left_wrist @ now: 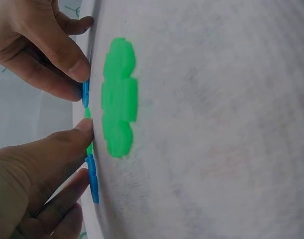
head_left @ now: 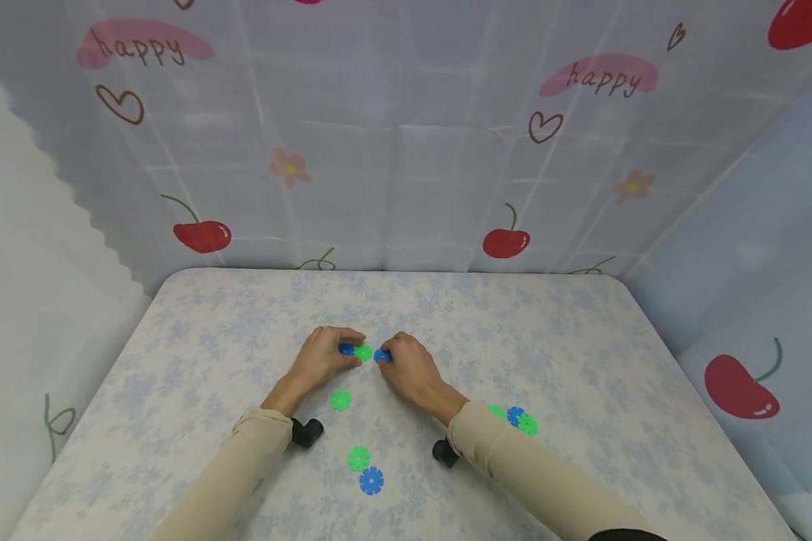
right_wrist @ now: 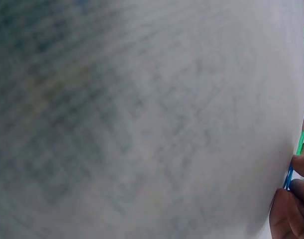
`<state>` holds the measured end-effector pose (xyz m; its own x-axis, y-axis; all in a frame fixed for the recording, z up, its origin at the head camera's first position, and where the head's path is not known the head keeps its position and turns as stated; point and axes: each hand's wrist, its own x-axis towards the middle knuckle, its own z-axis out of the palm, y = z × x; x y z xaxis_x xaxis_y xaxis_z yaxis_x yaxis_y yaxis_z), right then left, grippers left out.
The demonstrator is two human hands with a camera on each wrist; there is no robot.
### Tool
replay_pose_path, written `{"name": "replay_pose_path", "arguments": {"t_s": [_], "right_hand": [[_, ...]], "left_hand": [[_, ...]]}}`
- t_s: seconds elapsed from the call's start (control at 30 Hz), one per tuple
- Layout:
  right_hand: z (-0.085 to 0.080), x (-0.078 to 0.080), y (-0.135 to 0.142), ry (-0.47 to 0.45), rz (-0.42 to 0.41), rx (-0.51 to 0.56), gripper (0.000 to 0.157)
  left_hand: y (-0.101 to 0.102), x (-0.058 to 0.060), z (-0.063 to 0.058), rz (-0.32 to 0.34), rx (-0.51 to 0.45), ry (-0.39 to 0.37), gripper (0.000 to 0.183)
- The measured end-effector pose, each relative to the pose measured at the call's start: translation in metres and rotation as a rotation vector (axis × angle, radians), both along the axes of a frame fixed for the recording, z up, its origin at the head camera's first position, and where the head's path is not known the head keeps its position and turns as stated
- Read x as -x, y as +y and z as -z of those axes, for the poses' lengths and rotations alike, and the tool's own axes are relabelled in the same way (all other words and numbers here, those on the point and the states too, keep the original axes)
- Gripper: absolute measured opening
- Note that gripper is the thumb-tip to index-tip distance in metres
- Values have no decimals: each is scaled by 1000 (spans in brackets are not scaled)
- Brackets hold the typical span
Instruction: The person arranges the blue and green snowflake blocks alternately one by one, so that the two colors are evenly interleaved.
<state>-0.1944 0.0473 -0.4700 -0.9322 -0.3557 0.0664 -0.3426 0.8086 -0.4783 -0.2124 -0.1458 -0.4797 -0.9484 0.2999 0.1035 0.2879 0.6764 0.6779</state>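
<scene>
Over the bench [head_left: 582, 338], the left grip [head_left: 319, 355] pinched a green disc [head_left: 365, 352] with a blue disc [head_left: 346, 349] touching it; the right grip [head_left: 413, 368] pinched a second blue disc [head_left: 380, 355], just beside the green one.

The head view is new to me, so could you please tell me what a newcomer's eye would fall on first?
The eye likely goes just below the picture's centre, where the left hand holds a green disc and the right hand holds a blue disc. Next, printed red cherries stand out on the pale backdrop behind the table.
</scene>
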Motion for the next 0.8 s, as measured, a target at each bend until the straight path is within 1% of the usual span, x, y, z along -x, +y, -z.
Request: {"name": "replay_pose_path", "arguments": {"t_s": [0.17,0.37,0.57,0.8], "right_hand": [[1,-1,1,-17,-2,10,23],[1,1,1,16,-5,17,25],[1,1,-1,21,-5,20,25],[0,2,-3,2,18,23,27]], "left_hand": [[-1,-2,0,9,4,-14,41],[-1,1,-1,7,-4,13,41],[-1,2,-1,4,-15,3,41],[-1,1,-1,7,-27,10,41]]}}
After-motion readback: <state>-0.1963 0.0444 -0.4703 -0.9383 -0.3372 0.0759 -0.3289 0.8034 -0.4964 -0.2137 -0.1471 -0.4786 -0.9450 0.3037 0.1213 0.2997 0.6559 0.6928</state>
